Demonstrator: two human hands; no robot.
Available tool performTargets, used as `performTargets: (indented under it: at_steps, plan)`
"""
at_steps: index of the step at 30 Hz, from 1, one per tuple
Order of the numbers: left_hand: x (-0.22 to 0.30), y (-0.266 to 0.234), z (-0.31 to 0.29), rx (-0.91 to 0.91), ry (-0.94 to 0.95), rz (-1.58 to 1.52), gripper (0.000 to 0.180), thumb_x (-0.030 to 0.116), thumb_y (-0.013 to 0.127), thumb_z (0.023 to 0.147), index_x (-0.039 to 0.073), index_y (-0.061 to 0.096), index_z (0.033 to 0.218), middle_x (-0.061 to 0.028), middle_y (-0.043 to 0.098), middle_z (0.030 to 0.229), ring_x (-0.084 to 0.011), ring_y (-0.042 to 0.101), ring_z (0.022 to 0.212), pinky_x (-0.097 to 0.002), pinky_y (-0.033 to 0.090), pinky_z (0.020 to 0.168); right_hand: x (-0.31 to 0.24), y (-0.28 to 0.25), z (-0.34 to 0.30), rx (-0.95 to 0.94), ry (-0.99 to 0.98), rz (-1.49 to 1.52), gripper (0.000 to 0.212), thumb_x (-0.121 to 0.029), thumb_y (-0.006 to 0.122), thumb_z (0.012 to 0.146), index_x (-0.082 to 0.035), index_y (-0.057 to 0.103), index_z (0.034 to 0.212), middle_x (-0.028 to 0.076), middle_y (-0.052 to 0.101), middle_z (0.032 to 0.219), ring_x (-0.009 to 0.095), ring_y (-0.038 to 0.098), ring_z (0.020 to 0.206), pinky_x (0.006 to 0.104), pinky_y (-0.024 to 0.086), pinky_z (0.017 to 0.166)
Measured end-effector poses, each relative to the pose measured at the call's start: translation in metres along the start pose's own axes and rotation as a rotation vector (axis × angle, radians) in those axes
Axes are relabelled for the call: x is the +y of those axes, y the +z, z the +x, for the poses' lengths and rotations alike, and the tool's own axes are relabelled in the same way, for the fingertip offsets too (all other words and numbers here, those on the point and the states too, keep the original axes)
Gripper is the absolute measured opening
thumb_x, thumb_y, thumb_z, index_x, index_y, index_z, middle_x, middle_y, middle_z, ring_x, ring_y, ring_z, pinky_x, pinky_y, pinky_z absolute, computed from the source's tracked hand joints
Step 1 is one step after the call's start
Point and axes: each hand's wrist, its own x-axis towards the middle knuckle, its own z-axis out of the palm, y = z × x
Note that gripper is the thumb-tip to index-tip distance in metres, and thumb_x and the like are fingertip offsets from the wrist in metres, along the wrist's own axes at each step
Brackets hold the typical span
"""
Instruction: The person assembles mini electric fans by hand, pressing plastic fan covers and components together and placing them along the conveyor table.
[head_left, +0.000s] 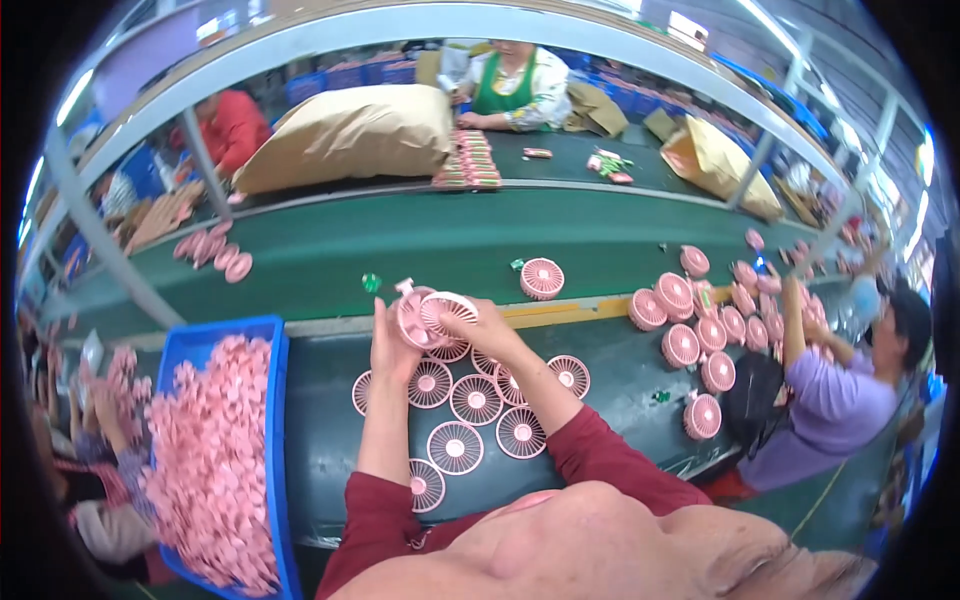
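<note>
My left hand (pixel 391 348) is closed around a pink fan housing (pixel 410 322), a round shell with a small stub at its top. My right hand (pixel 488 332) grips a pink slatted fan grille (pixel 446 310) against the housing's right side, tilted over its opening. Whether the two parts are joined I cannot tell. Several loose round grilles (pixel 475 399) with pale centres lie on the dark worktop below and between my forearms.
At the left stands a blue bin (pixel 281 400) heaped with small pink parts (pixel 212 455). Beyond my hands runs a green conveyor belt (pixel 430 235) carrying a fan head (pixel 542 278). More fan heads (pixel 681 345) cluster at right, beside a person in purple (pixel 835 400). Another person (pixel 515 85) works across the belt.
</note>
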Motion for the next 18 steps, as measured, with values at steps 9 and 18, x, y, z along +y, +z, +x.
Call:
performTargets:
  at_steps: [9,18]
  plan:
    - [-0.020,0.015,-0.002,0.265,-0.146,0.006,0.043,0.040,0.046,0.102,0.006,0.054,0.127,-0.0128,0.061,0.124,-0.0263,0.060,0.113,-0.0442,0.051,0.096,-0.003,0.010,-0.003,0.309,-0.324,-0.401,0.062,-0.021,0.076,0.079,-0.008,0.051,0.135,0.019,0.053,0.134,0.036,0.055,0.121,0.0413,0.045,0.101]
    - [-0.020,0.041,-0.010,0.384,0.179,0.244,0.040,0.040,0.043,0.104,0.006,0.049,0.125,-0.0071,0.058,0.116,-0.0183,0.059,0.107,-0.0342,0.051,0.091,0.010,0.033,-0.008,0.058,-0.491,-0.416,0.092,-0.055,0.064,0.084,-0.002,0.026,0.149,0.025,0.035,0.146,0.043,0.035,0.135,0.0482,0.030,0.112]
